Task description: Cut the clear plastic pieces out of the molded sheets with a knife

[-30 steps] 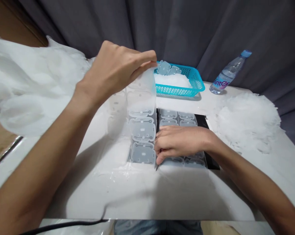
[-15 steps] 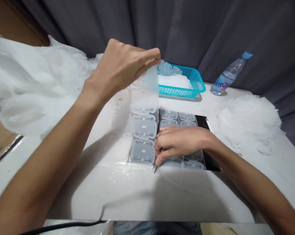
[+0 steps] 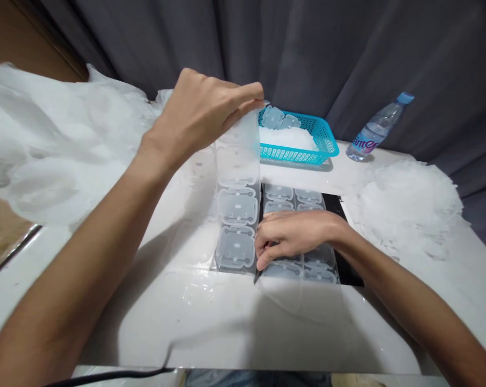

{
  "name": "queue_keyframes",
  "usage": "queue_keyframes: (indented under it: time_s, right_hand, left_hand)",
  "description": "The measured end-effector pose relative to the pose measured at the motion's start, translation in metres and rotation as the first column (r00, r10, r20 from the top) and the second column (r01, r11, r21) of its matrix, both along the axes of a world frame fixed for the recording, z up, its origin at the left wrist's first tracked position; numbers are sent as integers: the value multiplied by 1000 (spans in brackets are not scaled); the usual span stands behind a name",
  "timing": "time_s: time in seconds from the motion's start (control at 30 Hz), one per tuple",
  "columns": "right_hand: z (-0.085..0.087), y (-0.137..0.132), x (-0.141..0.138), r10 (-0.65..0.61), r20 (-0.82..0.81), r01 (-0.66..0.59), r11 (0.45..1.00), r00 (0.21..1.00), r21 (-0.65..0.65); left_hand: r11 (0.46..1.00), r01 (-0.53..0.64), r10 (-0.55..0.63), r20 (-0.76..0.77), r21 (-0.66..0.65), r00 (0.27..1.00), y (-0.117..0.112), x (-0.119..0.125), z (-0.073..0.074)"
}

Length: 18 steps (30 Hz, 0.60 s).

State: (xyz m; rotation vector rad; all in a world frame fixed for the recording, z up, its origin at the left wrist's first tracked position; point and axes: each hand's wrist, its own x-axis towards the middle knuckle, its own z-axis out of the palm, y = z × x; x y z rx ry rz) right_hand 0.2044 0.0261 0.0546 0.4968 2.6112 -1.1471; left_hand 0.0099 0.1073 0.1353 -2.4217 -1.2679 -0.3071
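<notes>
Two hands engaged. The left hand (image 3: 211,107) pinches the raised far end of a translucent moulded strip (image 3: 236,245); the right hand (image 3: 288,234) is closed around a pointed tool (image 3: 257,276), its tip beside the strip's near right corner. The strip lies immediately left of the right hand, long axis running front to back, near end low at the worktop (image 3: 178,333).

Frosted plastic sheet (image 3: 237,161), glossy tabletop (image 3: 154,322)
</notes>
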Motion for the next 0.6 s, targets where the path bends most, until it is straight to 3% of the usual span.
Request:
queue_keyframes:
  time_s: [0.23, 0.4, 0.5, 0.6]
  right_hand:
    - [0, 3, 4, -60, -19, 60, 998, 998, -13]
    - [14, 12, 24, -273, -103, 274, 962, 956, -1]
    - [14, 20, 39, -424, -122, 438, 888, 898, 140]
    - [0, 32, 53, -586, -164, 607, 748, 794, 267]
  left_hand:
    - [995, -84, 83, 6, 56, 997, 4, -17, 6]
    - [986, -121, 113, 77, 112, 991, -1, -45, 20]
    - [977, -160, 137, 160, 141, 978, -5, -64, 30]
    - [951, -246, 195, 253, 188, 948, -4, -82, 38]
